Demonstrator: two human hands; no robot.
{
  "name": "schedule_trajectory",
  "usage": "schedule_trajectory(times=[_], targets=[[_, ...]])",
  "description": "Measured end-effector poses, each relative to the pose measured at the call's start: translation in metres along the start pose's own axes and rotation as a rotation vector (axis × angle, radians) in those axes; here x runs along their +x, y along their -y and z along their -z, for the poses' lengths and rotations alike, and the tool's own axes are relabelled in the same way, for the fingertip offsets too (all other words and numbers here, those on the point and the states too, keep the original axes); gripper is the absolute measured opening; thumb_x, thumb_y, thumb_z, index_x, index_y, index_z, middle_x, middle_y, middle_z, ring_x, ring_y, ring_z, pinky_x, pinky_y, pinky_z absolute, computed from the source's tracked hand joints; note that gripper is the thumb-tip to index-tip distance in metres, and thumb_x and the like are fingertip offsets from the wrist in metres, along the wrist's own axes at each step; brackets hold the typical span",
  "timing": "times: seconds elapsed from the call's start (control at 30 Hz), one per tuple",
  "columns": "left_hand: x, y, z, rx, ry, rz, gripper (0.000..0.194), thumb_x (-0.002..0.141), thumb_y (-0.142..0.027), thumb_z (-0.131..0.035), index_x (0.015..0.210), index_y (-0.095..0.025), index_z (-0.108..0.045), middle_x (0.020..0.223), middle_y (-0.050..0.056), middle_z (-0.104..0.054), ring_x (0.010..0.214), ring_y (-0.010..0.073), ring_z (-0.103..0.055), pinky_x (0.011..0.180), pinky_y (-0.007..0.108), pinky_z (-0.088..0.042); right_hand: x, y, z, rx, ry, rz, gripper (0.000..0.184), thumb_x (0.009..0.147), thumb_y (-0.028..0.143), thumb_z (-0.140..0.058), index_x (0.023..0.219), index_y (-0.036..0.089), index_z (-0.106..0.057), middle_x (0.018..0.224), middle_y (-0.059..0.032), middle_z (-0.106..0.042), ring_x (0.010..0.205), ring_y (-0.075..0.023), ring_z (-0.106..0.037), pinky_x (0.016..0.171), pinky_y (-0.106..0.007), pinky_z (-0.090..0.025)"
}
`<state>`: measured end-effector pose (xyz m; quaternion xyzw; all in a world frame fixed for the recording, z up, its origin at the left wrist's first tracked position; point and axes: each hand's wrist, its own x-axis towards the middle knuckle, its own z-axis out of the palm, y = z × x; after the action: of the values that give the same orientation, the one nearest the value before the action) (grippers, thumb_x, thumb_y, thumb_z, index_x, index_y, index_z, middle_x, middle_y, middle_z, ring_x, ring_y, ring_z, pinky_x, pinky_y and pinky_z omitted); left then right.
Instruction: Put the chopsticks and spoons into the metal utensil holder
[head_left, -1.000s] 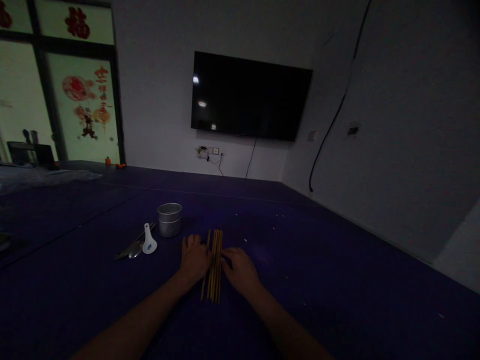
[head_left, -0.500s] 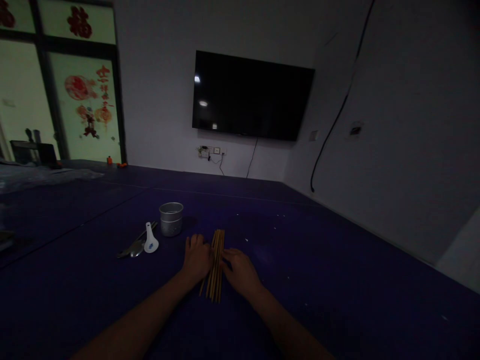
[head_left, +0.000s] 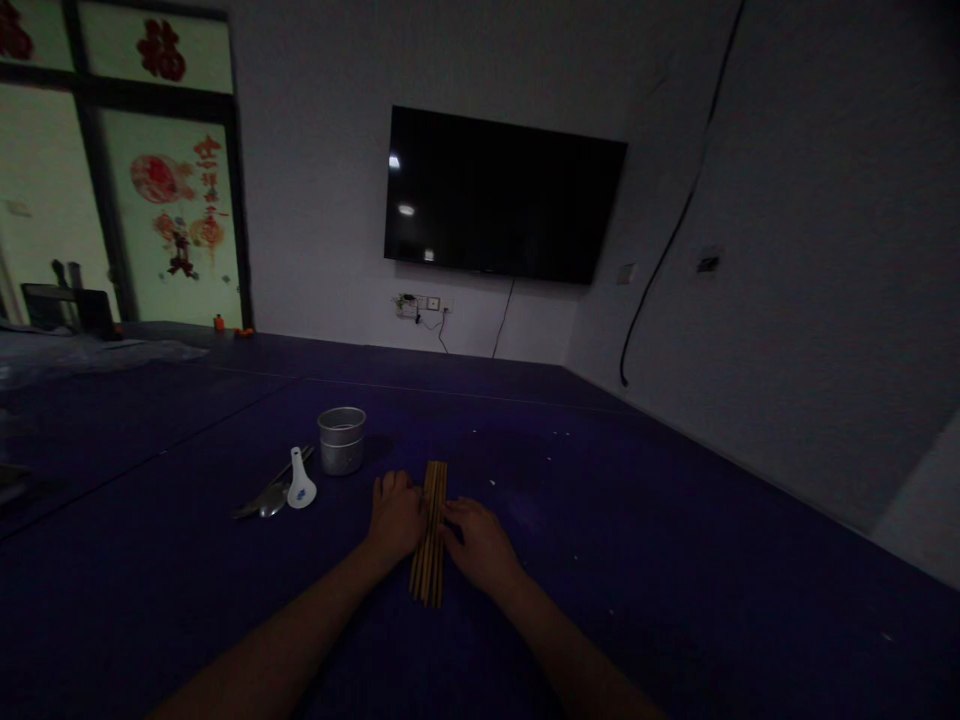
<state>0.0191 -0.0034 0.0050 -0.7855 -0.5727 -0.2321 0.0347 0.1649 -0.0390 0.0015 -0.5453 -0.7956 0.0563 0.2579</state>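
Observation:
A bundle of wooden chopsticks (head_left: 430, 560) lies on the dark blue surface, pointing away from me. My left hand (head_left: 397, 515) presses on its left side with curled fingers, the thumb side against the sticks. From the right, my right hand (head_left: 480, 540) has its thumb and fingertips closed against the bundle's edge. Left of my hands stands a silver metal cup (head_left: 342, 442), upright. Beside it lie a white soup spoon (head_left: 301, 488) with a blue mark and a metal spoon (head_left: 274, 499), with other thin metal cutlery partly hidden behind them.
The dark blue surface (head_left: 675, 560) reaches the walls, with small white scraps on it. Clear plastic sheeting (head_left: 97, 355) and a black holder (head_left: 67, 305) are at the far left. A television (head_left: 502, 195) hangs on the wall; a black cable (head_left: 667, 245) runs down at right.
The chopsticks are drawn closer together; the stick that splayed out at the near left is now in line with the others. Both hands stay almost in place.

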Motion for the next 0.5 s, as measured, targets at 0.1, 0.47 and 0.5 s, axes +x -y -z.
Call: schedule_trajectory(times=[0.1,0.47,0.5], targets=[[-0.0006,0.0005,-0.0002,0.014,-0.005,-0.009,0.035,0.089,-0.028,-0.037,0.086,-0.015,-0.069,0.101,0.013,-0.058,0.103,0.0275,-0.048,0.092,0.043,-0.032,0.0007,-0.0032,-0.0017,0.000,0.012,0.017,0.030,0.085,0.020,-0.051,0.112,0.022,-0.064,0.117,-0.0080,-0.064,0.117,-0.0232,-0.051,0.098,-0.037,-0.036],[-0.0014,-0.0008,0.0033,0.002,-0.006,-0.013,0.034,0.089,-0.027,-0.037,0.084,-0.015,-0.069,0.097,0.012,-0.059,0.098,0.0268,-0.048,0.090,0.044,-0.033,0.0008,-0.0007,0.0015,0.007,0.036,0.033,0.031,0.085,0.020,-0.050,0.113,0.022,-0.064,0.117,-0.0080,-0.063,0.117,-0.0227,-0.051,0.099,-0.037,-0.035],[-0.0015,-0.0008,0.0033,0.000,-0.005,-0.018,0.034,0.089,-0.027,-0.037,0.084,-0.015,-0.069,0.098,0.012,-0.059,0.099,0.0271,-0.048,0.090,0.044,-0.033,0.0009,-0.0007,0.0014,0.008,0.038,0.041,0.031,0.085,0.020,-0.050,0.113,0.022,-0.064,0.117,-0.0078,-0.063,0.117,-0.0226,-0.051,0.099,-0.037,-0.035]])
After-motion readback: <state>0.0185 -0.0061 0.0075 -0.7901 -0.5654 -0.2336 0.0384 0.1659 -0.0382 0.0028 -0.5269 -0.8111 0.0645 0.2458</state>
